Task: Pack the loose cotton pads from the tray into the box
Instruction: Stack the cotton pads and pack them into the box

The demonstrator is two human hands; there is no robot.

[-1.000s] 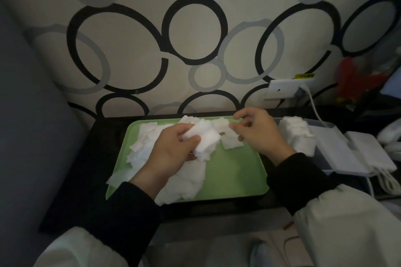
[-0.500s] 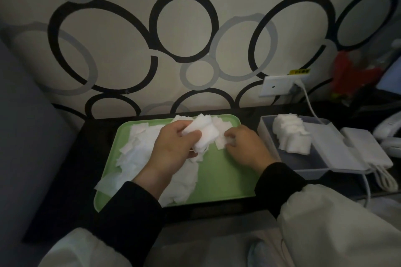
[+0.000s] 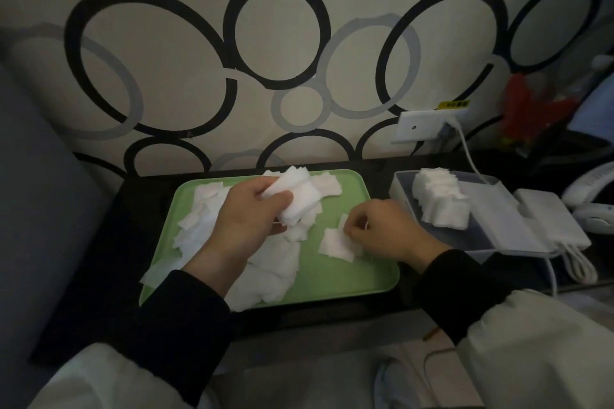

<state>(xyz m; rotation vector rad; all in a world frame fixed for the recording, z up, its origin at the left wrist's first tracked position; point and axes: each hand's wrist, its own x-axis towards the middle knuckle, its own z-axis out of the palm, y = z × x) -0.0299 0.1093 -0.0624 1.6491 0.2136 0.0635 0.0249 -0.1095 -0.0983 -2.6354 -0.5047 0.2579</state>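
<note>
Over the tray [image 3: 332, 279], left fingers [image 3: 277, 206] clutch stacked pads [image 3: 300, 197], right fingers [image 3: 358, 230] pinch one pad [image 3: 335, 244]; yellow label [image 3: 453, 104] illegible.

White cotton pads [image 3: 272, 262] on a light green tray [image 3: 345, 276], black tabletop [image 3: 139, 219] beneath. Cream wall [image 3: 186, 53] patterned with black and grey rings. The box [image 3: 400, 181] looks pale grey in this dim light. Black cuffs [image 3: 186, 315], whitish sleeves [image 3: 531, 359].

Bare left hand [image 3: 246, 219] and right hand [image 3: 388, 232] come out of long, snug black fabric cuffs [image 3: 186, 315], layered under puffy pale grey-white jacket sleeves [image 3: 545, 352] with smooth, unmarked fabric
</note>
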